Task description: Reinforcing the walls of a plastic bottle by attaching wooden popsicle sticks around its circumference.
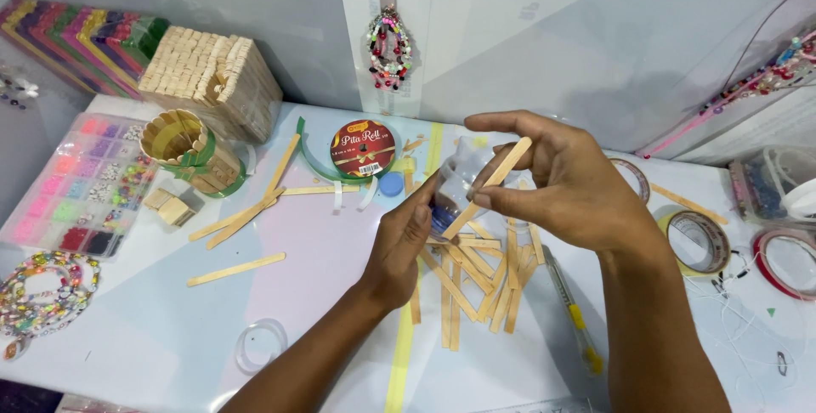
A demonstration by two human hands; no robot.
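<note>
My left hand (399,247) grips a small clear plastic bottle (455,177) with a blue base, tilted over the table's middle. My right hand (561,179) pinches a flat wooden craft stick (489,183) between thumb and fingers and holds it slanted against the bottle. Directly beneath both hands lies a loose pile of several similar wooden sticks (476,281). A blue bottle cap (391,184) rests on the table just left of the bottle.
A bead organiser box (76,183) lies at the left, a round stick cup (183,149) and a stick house (212,77) behind it. A ribbon roll (363,149) stands at the back. Tape rolls (697,241) and a craft knife (571,311) lie at the right.
</note>
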